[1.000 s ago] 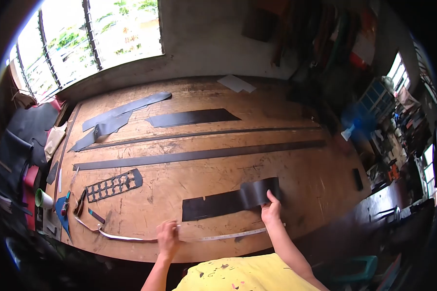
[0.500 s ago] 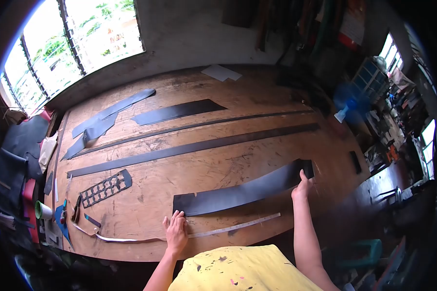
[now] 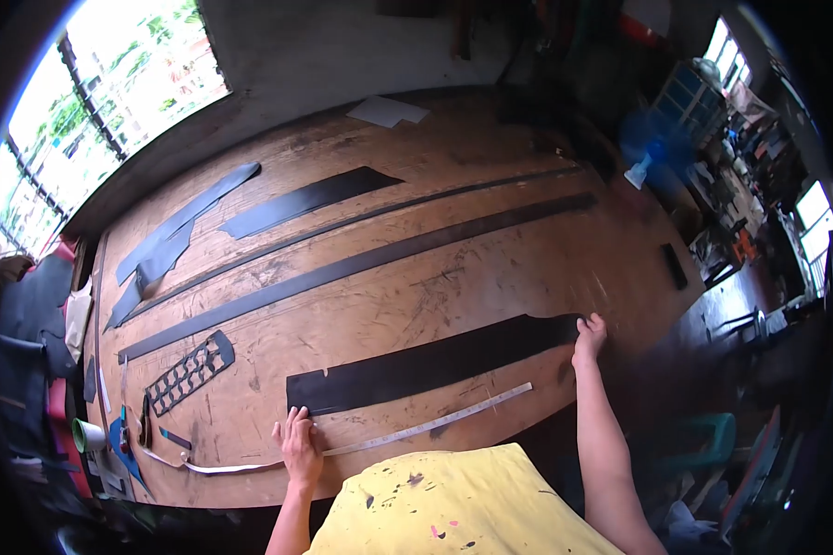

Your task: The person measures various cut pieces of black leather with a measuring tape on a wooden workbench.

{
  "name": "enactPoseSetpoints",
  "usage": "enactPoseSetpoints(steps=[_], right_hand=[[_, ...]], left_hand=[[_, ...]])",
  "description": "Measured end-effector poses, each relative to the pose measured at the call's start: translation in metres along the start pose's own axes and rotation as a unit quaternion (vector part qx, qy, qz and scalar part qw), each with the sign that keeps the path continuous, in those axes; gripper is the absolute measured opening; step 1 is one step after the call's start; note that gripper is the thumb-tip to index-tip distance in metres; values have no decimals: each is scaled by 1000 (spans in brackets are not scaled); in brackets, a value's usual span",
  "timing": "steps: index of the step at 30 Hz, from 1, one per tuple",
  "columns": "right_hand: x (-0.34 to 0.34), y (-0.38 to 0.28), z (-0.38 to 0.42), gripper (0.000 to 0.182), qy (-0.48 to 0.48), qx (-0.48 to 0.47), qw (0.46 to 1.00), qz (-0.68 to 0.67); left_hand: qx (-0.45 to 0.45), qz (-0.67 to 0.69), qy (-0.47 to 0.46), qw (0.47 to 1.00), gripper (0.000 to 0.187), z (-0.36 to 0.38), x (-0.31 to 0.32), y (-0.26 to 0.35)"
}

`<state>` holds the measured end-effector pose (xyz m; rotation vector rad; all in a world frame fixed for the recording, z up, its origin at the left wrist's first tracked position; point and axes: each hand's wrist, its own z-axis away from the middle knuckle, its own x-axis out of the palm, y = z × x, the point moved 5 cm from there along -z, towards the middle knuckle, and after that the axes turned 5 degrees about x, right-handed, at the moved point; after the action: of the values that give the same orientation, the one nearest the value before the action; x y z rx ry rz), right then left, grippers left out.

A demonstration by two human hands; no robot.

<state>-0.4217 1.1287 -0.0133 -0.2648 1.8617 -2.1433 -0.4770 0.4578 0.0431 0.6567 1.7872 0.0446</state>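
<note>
A wide black strip [image 3: 426, 363] of leather-like material lies across the near part of the wooden table. My left hand [image 3: 299, 446] rests with fingers apart at its near left corner, fingertips on the edge. At the strip's right end, my right hand [image 3: 590, 337] has its thumb and fingers closed on the narrow tip. A white measuring tape [image 3: 435, 423] runs below the strip, passing just above my left hand. Beyond lie a long narrow dark strip [image 3: 361, 268] and a dark cut-out lattice piece [image 3: 190, 373].
Further dark pieces [image 3: 310, 202] and white paper [image 3: 388, 111] lie toward the far side of the wooden table [image 3: 491, 305]. A green cup [image 3: 88, 436] and small tools sit at the left edge. A blue fan [image 3: 655, 153] stands beyond the right side.
The view has shifted. The wide strip's right part has come down flatter on the table, and my right hand has moved from its upper surface to its right tip.
</note>
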Motion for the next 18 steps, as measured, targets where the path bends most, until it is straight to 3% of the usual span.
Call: enactPoseSetpoints(steps=[2, 3, 4, 6, 8, 10, 11, 13, 18], right_hand=[[-9, -20, 14, 39, 93, -90, 985, 118], [-15, -25, 25, 44, 125, -200, 945, 226], [-19, -24, 38, 42, 119, -242, 942, 202], [-19, -39, 90, 33, 62, -212, 950, 223], [-21, -15, 130, 25, -17, -232, 943, 236], [-13, -29, 184, 24, -56, -318, 877, 355], [-12, -24, 200, 29, -53, -301, 871, 384], [-10, -16, 218, 38, -40, -268, 859, 434], [-8, -15, 222, 36, -1, -247, 857, 452]], left_hand=[[14, 26, -23, 999, 10, -1, -3, -3], [21, 52, -9, 998, 11, -3, -7, -4], [13, 66, 13, 998, 12, -6, -13, -7], [-101, 47, 77, 991, 10, 2, -11, -41], [-160, -37, 103, 981, 11, 6, -12, -81], [-190, -47, 114, 974, 12, -1, -18, -106], [-217, -62, 124, 966, 12, -1, -22, -116], [-217, -77, 99, 968, 14, 0, -22, -128], [-182, -113, 93, 972, 17, -1, -22, -126]])
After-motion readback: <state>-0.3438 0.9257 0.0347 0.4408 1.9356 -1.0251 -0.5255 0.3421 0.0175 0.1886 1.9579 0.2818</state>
